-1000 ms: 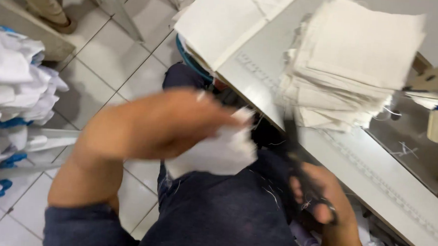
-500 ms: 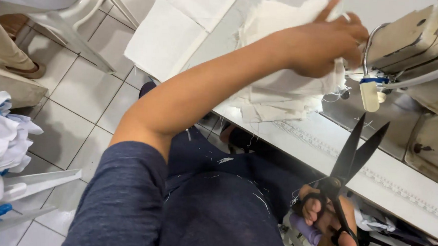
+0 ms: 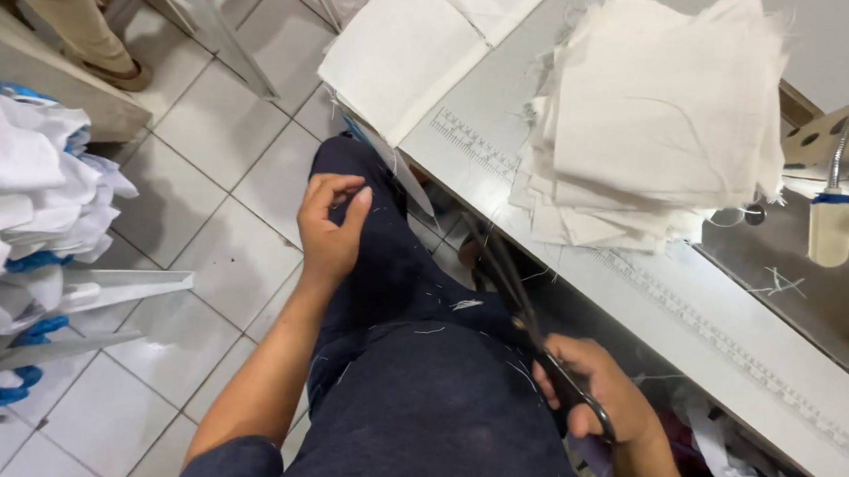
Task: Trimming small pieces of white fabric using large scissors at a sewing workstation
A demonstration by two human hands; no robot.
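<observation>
Here the black scissors (image 3: 526, 336) sit clenched in the right hand (image 3: 596, 388), blades shut, just below the worktop (image 3: 634, 298) edge. The left hand (image 3: 330, 222) rests released and empty on the dark-trousered thigh (image 3: 393, 285), left of the scissors. Above them, a stack of cream fabric squares (image 3: 658, 125) lies on the worktop.

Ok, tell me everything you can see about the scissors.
The scissors are dark metal with long narrow blades and black loop handles. The right hand grips the handles, fingers through the loops, over the lap. The blades look shut and slant up and away toward the edge of the table, below the stack of cream cloth squares. Nothing is seen between the blades. The left hand is apart from them, on the thigh.
</observation>
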